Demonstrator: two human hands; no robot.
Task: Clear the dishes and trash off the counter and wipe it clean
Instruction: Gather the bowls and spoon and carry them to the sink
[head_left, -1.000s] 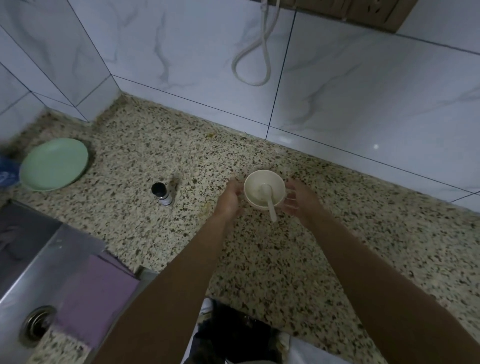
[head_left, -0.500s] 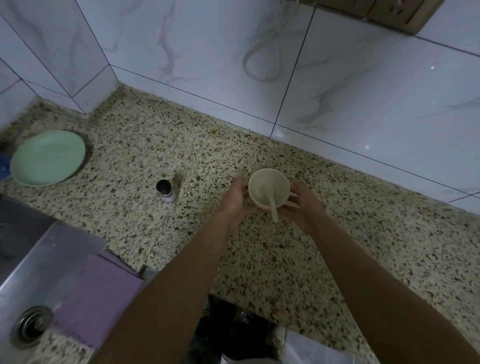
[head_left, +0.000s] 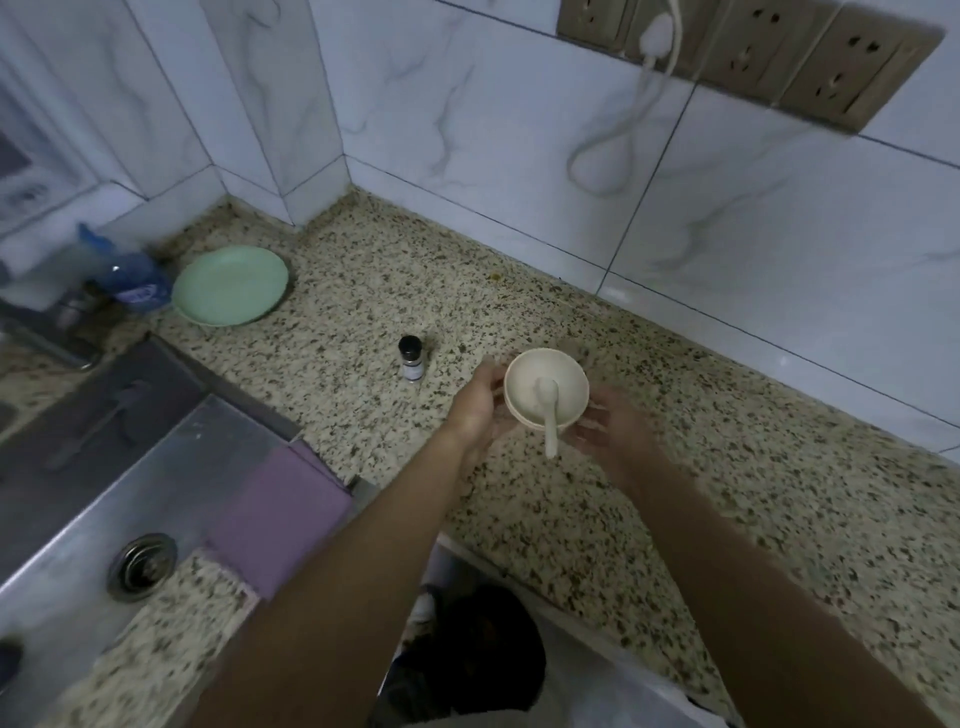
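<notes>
Speckled granite counter (head_left: 597, 519) under marble wall tiles, steel sink (head_left: 171, 467) at 8 o'clock. We judge clearing barely begun: left hand (head_left: 475, 410) and right hand (head_left: 615, 434) cup the cream round bowl (head_left: 545, 387), cream spoon (head_left: 549, 415) inside, at centre. Green round plate (head_left: 231, 285) (10 o'clock), small black-capped bottle (head_left: 410, 358) remain; purple cloth (head_left: 280, 514) unused. Whether the bowl touches the counter is unclear; left-edge items blurred.

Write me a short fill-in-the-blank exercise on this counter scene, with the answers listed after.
1. Both hands, left and right, hold a cream ____.
2. A spoon rests ____ the bowl.
3. The plate by the corner is ____ in colour.
4. The purple cloth hangs over the edge of the ____.

Answers: bowl; inside; green; sink
</notes>
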